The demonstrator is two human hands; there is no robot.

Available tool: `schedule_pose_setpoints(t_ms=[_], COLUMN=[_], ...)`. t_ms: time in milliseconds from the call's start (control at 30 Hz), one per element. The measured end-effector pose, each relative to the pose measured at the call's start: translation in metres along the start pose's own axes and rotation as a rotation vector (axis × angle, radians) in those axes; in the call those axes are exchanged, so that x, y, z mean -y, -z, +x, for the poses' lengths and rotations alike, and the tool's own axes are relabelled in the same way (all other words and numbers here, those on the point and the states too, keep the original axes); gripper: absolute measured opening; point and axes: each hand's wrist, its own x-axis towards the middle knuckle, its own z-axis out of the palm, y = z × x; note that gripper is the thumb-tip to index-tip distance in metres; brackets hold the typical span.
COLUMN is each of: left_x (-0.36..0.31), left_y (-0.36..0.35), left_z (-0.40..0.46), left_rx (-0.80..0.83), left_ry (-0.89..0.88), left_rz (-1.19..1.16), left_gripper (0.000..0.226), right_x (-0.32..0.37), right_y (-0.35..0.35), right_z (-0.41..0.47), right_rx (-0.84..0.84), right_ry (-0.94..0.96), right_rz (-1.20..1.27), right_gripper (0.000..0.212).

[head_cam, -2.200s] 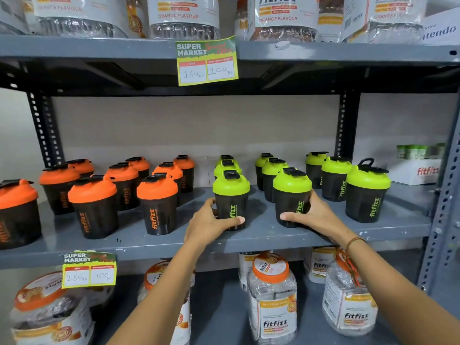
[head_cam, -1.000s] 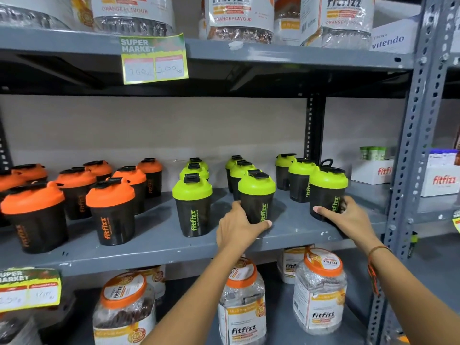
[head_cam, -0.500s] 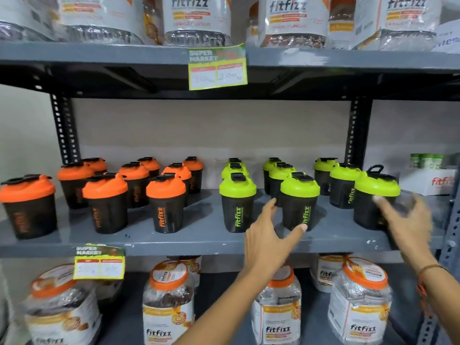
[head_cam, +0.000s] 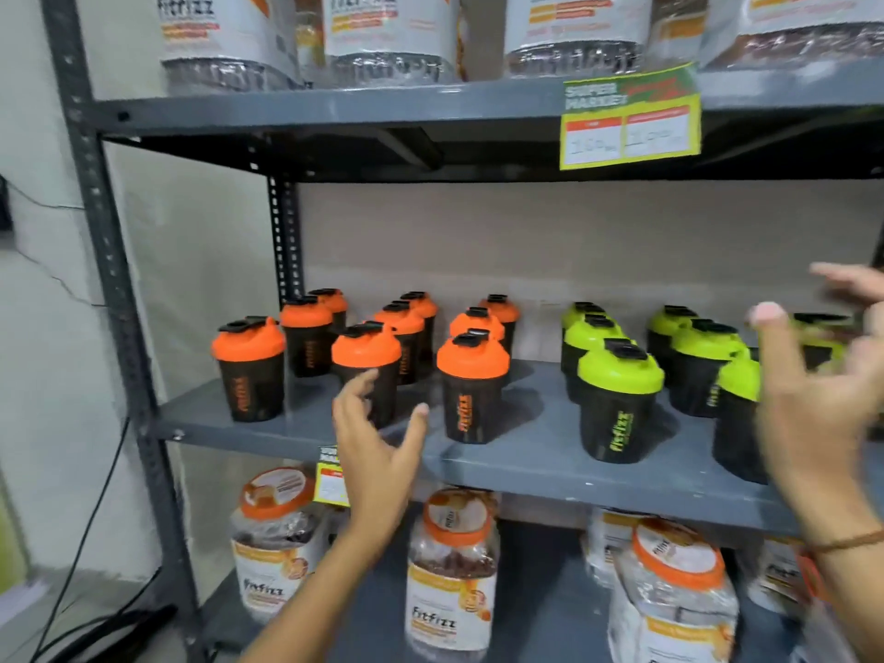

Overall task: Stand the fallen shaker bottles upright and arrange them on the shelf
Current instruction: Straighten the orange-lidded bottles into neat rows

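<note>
Several black shaker bottles with orange lids (head_cam: 471,385) stand upright on the left half of the grey middle shelf (head_cam: 526,461). Green-lidded shakers (head_cam: 617,399) stand upright on the right half. My left hand (head_cam: 378,437) hovers open in front of a front orange-lidded shaker (head_cam: 366,361), fingers spread, touching nothing. At the right edge my right hand (head_cam: 808,399) is raised, blurred, fingers apart and empty, and it hides part of the green-lidded shakers there.
Large clear jars with orange lids (head_cam: 449,567) fill the shelf below. Big jars (head_cam: 387,35) line the top shelf, which carries a green price tag (head_cam: 631,122). The grey upright post (head_cam: 110,279) and a white wall bound the left side.
The view has swung left toward the orange-lidded shakers. My left hand moved from the green-lidded shakers over to the orange ones. My right hand lifted away from the rightmost green-lidded shaker.
</note>
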Motion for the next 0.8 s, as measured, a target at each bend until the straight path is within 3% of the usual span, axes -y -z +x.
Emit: schedule_pose_setpoints(t_ms=[100,200,300,400,567,667,800], left_x=[0.031,0.054,0.066,0.073,0.079,0.078,0.075], left_y=[0.024,0.041,0.046,0.044,0.042,0.040,0.040], left_z=[0.039,0.071,0.086,0.093,0.097,0.097,0.095], left_rx=[0.072,0.271,0.467,0.594,0.587,0.571,0.526], left_ry=[0.174,0.345,0.366,0.307,0.289,0.292,0.254], left_rz=[0.160,0.295,0.364,0.383,0.358,0.380,0.426], left_gripper=[0.095,0.121,0.125,0.110,0.083,0.090,0.093], right_x=[0.044,0.043,0.033,0.027,0.023,0.025,0.028], right_y=[-0.061,-0.110,-0.136,-0.152,-0.163,-0.164,-0.161], right_z=[-0.061,-0.118,-0.148,-0.159,-0.164,-0.164,-0.163], right_rx=[0.378,0.689,0.783,0.843,0.830,0.840,0.867], right_ry=[-0.134,-0.362,-0.498,-0.556,-0.595,-0.589,-0.587], right_rz=[0.256,0.170,0.016,-0.116,-0.255,-0.294,-0.243], right_gripper=[0.045,0.084,0.110,0.117,0.092,0.081,0.082])
